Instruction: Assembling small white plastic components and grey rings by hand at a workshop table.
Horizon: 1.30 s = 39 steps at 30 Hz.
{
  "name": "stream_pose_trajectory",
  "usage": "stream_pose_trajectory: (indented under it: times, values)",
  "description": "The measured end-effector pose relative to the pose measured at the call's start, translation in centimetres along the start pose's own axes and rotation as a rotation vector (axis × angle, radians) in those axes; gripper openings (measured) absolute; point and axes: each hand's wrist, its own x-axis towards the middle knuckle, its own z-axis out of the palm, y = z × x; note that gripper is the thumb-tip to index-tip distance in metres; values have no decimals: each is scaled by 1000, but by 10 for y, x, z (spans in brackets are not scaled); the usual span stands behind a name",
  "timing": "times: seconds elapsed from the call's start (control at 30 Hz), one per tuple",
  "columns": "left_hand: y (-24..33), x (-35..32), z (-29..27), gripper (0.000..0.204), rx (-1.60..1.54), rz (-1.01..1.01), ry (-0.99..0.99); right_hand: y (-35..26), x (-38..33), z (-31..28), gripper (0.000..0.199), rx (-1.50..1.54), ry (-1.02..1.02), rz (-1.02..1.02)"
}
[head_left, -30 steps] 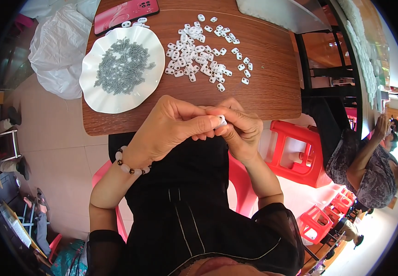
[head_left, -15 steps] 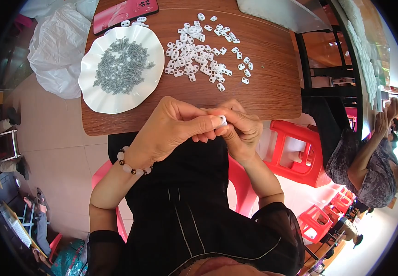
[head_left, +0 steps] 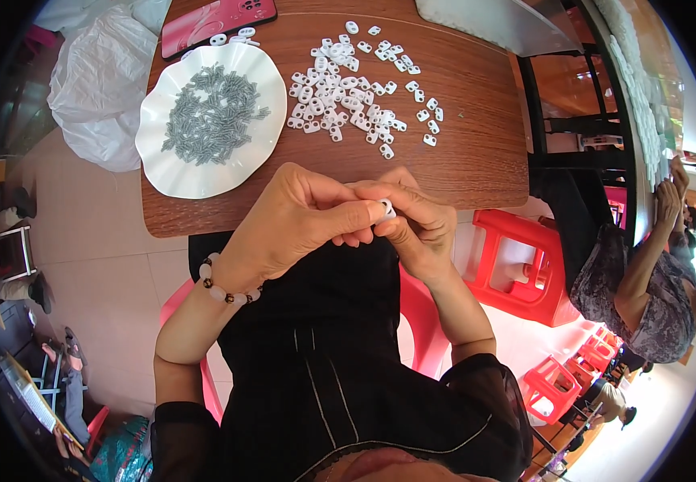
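Note:
Just off the table's near edge, both of my hands meet around one small white plastic piece (head_left: 388, 210), seemingly a cord lock, with a dark hole showing in it. My left hand (head_left: 296, 221) pinches it with the thumb laid along its side. From the other side, the thumb and forefinger of my right hand (head_left: 422, 229) close on it too. Fingers cover most of the piece. Beyond my hands lies a loose pile of similar white two-hole pieces (head_left: 340, 95). To the left, a white wavy-rimmed plate (head_left: 159, 157) bears a heap of small grey metal springs (head_left: 211, 116).
A pink phone (head_left: 211, 22) rests at the table's far left, with a few white pieces beside it. A white plastic bag (head_left: 95, 88) hangs left of the brown table (head_left: 476, 120). Red stools (head_left: 517, 265) and a seated person (head_left: 645, 281) are on the right.
The piece has turned slightly between my fingers, so its hole shows more. My left wrist has shifted a little to the left. The person on the right has moved their hands.

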Motion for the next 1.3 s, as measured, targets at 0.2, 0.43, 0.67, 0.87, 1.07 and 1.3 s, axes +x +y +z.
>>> stream_pose_trajectory:
  times: [0.2, 0.43, 0.67, 0.87, 1.07, 1.3]
  values:
    - [-4, 2, -2, 18, 4, 19, -40, 5, -2, 2, 30, -10, 41, -55]
    - [-5, 2, 2, 17, -45, 20, -11, 7, -4, 4, 27, -88, 97, -101]
    - [-5, 3, 2, 17, -19, 16, 4, 6, -4, 5, 26, -112, 111, -80]
    - [-11, 5, -3, 19, -36, 26, -45, 7, -5, 6, 27, -116, 117, -79]
    - [-9, 4, -1, 18, -41, -4, 3, 10, -6, 7, 27, -151, 126, -100]
    - [-4, 3, -3, 19, -20, -1, 0, 4, -2, 11, 31, 83, 72, 6]
